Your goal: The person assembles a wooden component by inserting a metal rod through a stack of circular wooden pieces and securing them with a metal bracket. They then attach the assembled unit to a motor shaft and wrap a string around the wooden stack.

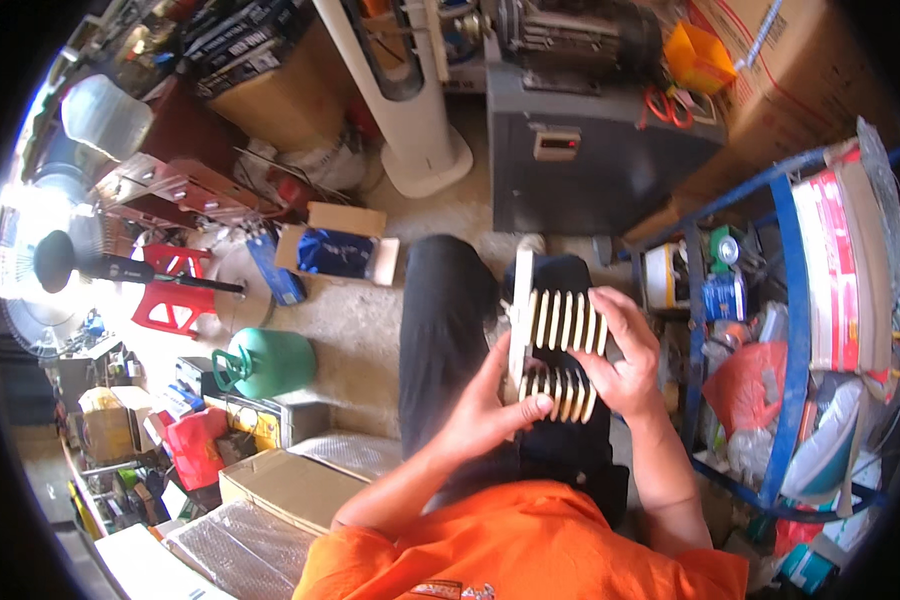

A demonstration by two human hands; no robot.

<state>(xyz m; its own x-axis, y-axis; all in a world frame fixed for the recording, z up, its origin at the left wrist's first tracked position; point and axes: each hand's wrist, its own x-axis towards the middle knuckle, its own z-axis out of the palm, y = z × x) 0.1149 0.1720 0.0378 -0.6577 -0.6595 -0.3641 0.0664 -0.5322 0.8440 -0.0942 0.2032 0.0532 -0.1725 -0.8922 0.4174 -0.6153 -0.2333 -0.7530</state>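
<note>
Above my lap I hold a cream-coloured slatted piece (568,321), with two rows of thin parallel ribs standing off a long white bar (519,325). My left hand (485,412) is closed round the lower end of the bar, its thumb lying by the lower row of ribs. At the right, my right hand (627,362) grips the outer ends of the upper row between thumb and fingers. The bar points away from me, and its ribs face right. What exactly the piece belongs to, I cannot tell.
On the left are a green gas cylinder (276,362), a red stool (173,290), a fan (55,262) and an open carton (382,258). A dark grey machine cabinet (610,165) stands ahead. A blue metal rack (792,300) holding bags and cans is close on my right.
</note>
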